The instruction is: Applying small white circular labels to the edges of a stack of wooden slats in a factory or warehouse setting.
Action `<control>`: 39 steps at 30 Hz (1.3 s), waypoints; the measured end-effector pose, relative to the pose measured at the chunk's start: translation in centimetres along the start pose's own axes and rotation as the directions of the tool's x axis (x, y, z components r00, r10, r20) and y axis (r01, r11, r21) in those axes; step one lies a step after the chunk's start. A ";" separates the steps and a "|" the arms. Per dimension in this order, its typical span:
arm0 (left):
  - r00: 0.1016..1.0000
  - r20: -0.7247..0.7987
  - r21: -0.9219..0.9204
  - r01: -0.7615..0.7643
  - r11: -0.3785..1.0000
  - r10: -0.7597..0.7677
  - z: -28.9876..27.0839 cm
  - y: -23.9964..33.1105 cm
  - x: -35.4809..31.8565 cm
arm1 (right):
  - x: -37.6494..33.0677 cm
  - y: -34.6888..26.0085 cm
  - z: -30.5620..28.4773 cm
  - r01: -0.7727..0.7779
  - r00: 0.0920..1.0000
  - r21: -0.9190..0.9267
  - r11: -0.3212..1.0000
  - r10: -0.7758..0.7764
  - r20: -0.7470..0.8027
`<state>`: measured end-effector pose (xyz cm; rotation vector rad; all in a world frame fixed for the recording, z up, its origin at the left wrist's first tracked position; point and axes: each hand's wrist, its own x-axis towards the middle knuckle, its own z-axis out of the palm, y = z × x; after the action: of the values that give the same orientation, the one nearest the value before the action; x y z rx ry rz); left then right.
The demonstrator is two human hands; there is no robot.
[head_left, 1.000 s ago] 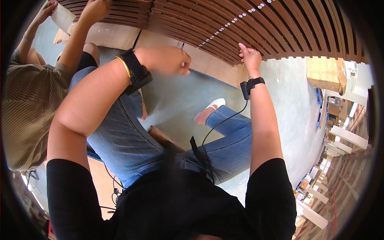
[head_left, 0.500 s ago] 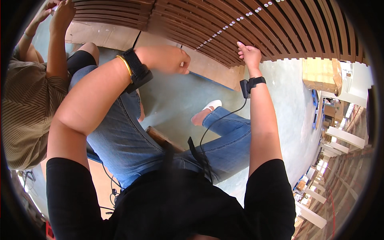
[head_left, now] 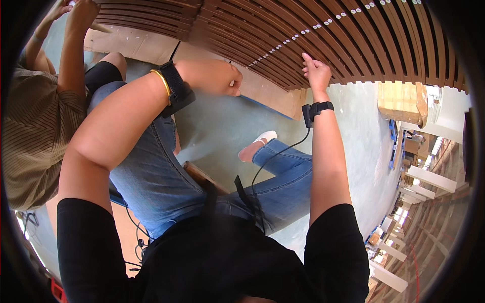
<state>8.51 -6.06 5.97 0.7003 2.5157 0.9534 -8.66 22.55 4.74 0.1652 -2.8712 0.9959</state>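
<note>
A large panel of dark brown wooden slats (head_left: 313, 35) with rows of small pale fasteners stretches across the top. My left hand (head_left: 217, 76) is closed in a fist close under the slats, near a cardboard sheet (head_left: 268, 96); what it grips is hidden. My right hand (head_left: 317, 70) touches the lower edge of the slats with its fingers bent against a slat. Both wrists carry black bands, and a cable runs down from the right one.
A co-worker in a striped shirt (head_left: 35, 136) sits at the left with both hands (head_left: 76, 10) raised to the slats. My legs in jeans (head_left: 166, 177) stretch over a grey floor (head_left: 353, 136). A wooden crate (head_left: 399, 101) and white posts stand at the right.
The view has shifted slightly, so my two hands sit a little lower in frame. The co-worker's raised hands have moved a bit along the slats at the top left.
</note>
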 end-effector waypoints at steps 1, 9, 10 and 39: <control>1.000 -0.002 -0.005 -0.002 1.000 0.002 0.0 0.0 -0.1 | 0.0 -0.4 -0.1 -0.015 1.000 -0.057 0.998 0.015 0.004; 0.999 -0.041 0.014 -0.032 0.999 0.032 0.2 -0.1 0.1 | 0.0 -1.1 -0.2 -0.131 0.991 0.065 0.989 0.130 0.009; 0.999 -0.035 0.022 -0.030 0.999 0.031 0.3 -0.3 0.1 | 0.0 -1.1 -0.3 -0.096 0.995 0.107 0.990 0.092 0.038; 0.999 -0.033 0.074 0.000 0.997 0.002 0.0 0.2 -0.3 | 0.2 -3.3 -2.2 0.047 0.999 0.087 0.995 -0.047 -0.003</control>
<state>8.82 -6.04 6.14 0.7138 2.5909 0.8827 -8.28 21.35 8.53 0.2380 -2.8103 1.1118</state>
